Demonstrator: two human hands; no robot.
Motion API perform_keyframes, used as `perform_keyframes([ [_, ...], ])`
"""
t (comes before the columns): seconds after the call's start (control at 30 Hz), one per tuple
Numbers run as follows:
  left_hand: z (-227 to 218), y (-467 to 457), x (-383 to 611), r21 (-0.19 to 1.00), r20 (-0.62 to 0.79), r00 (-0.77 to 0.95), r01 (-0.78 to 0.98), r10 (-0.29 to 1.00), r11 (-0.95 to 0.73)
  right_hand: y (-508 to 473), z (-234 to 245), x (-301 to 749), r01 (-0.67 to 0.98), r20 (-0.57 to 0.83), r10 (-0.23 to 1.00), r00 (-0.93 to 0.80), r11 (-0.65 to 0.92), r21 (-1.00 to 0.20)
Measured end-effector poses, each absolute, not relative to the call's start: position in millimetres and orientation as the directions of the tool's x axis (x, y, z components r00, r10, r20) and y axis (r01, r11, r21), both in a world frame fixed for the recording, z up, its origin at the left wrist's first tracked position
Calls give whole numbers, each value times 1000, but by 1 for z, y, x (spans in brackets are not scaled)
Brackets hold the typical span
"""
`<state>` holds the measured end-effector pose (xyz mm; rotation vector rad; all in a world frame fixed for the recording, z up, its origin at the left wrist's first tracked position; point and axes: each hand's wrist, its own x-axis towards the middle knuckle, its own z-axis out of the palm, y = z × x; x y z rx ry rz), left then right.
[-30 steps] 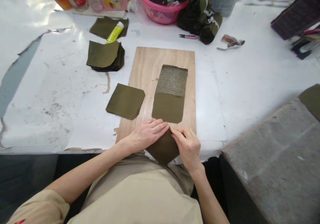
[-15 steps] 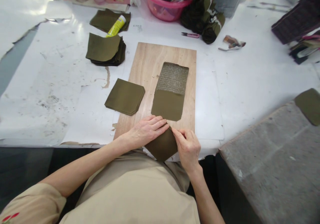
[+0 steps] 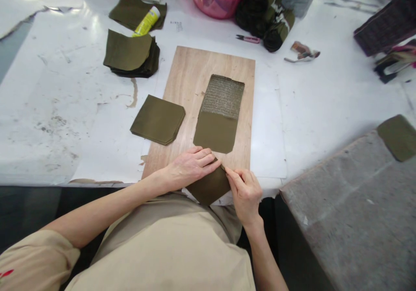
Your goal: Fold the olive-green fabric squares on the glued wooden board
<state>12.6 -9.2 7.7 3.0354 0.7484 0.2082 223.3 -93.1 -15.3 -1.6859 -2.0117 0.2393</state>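
At the near edge of a wooden board (image 3: 211,57), an olive-green fabric piece (image 3: 209,186) lies turned cornerwise, its lower corner over the table edge. My left hand (image 3: 191,165) rests on its upper left side, fingers stretched out and pressing it down. My right hand (image 3: 245,189) pinches its upper right edge between thumb and forefinger. Just beyond my hands lies a longer olive panel (image 3: 217,131), its far half coarse and speckled grey. A stack of olive fabric pieces (image 3: 158,120) with cut corners overlaps the board's left side.
Farther left stand curled olive pieces (image 3: 128,53) and a yellow glue tube (image 3: 146,21). At the back are a pink basket (image 3: 221,5), dark yarn bundles (image 3: 273,33) and pink thread snips (image 3: 248,39). A grey slab (image 3: 354,204) juts in at right, an olive piece (image 3: 398,137) on its corner.
The camera view has shifted slightly, so the table things sit a little higher and farther left. Both hands keep nearly the same hold on the fabric piece.
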Motion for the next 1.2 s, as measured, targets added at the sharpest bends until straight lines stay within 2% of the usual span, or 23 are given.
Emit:
perform_keyframes([
  [0.37, 7, -12, 17, 94, 99, 889, 438, 446, -894, -103, -15, 231, 883, 247, 964, -103, 203, -424],
  [0.83, 13, -11, 25, 88, 60, 903, 420, 426, -903, -109, -13, 238, 890, 238, 960, -145, 232, -393],
  [1.07, 10, -8, 27, 126, 63, 916, 387, 397, -913, -111, -13, 241, 876, 233, 966, -110, 205, -437],
  [1.2, 12, -7, 27, 129, 70, 916, 385, 396, -914, -113, -15, 242, 879, 251, 959, -128, 227, -419],
])
